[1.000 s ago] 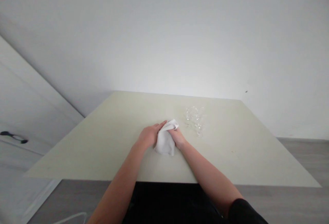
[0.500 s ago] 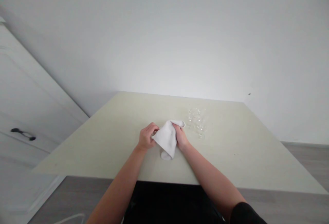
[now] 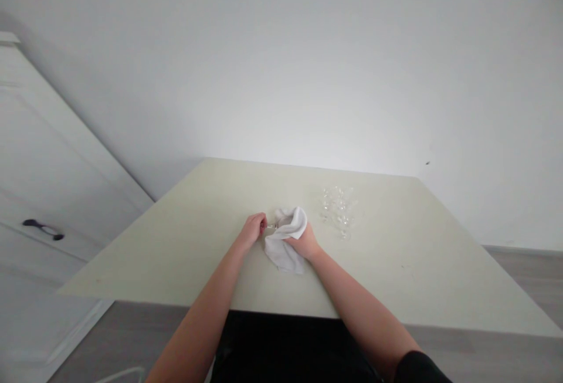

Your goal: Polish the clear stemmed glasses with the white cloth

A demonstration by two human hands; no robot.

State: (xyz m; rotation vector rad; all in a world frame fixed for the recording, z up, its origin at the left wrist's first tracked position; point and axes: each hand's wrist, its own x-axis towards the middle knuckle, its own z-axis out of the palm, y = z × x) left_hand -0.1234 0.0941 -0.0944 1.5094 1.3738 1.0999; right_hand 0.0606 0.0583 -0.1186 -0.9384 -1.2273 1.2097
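Note:
My left hand (image 3: 254, 228) is closed, its fingers pinching one end of a small clear glass (image 3: 272, 226) with what looks like a thin stem. The other end of the glass runs into a white cloth (image 3: 281, 249) and is hidden there. My right hand (image 3: 307, 243) grips the cloth, which is bunched around the glass and droops towards the front of the table. Most of the right fingers are covered by the fabric. Beyond the right hand, several clear glasses (image 3: 338, 208) stand close together; their outlines are faint.
All this is on a pale cream table (image 3: 211, 195) pushed against a white wall (image 3: 308, 66). A white cabinet (image 3: 53, 154) with a dark handle (image 3: 43, 229) stands at the left. Grey flooring (image 3: 528, 277) shows past the table's edges.
The cloth has folded over and now curls around the glass, whose clear stem shows between the hands. My left hand has shifted slightly; my right hand has turned with the cloth.

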